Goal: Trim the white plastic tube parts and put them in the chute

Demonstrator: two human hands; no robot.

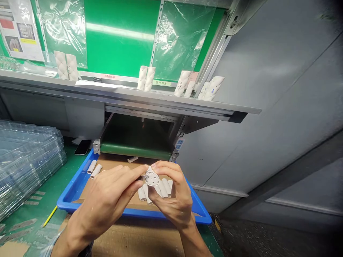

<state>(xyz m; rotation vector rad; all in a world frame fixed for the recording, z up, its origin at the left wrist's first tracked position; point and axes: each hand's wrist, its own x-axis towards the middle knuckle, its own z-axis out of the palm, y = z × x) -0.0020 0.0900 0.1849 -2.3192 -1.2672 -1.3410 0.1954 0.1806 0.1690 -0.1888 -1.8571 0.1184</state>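
Observation:
A small round white plastic part point(152, 177) with holes in its face is held between both hands over a blue tray point(70, 194). My left hand point(107, 200) pinches its left edge with thumb and fingertips. My right hand point(171, 196) curls round its right side, fingers closed on it. Several white plastic tubes point(163, 187) lie in the tray just under the hands, partly hidden by them. Two more white tubes point(94, 169) rest at the tray's far left on the cardboard liner.
A stack of clear plastic blister trays point(26, 160) stands at the left. A dark phone point(82, 146) lies behind the tray. A conveyor opening with a green belt point(135, 150) sits beyond. White parts point(146, 77) stand on the metal shelf above. A grey wall fills the right.

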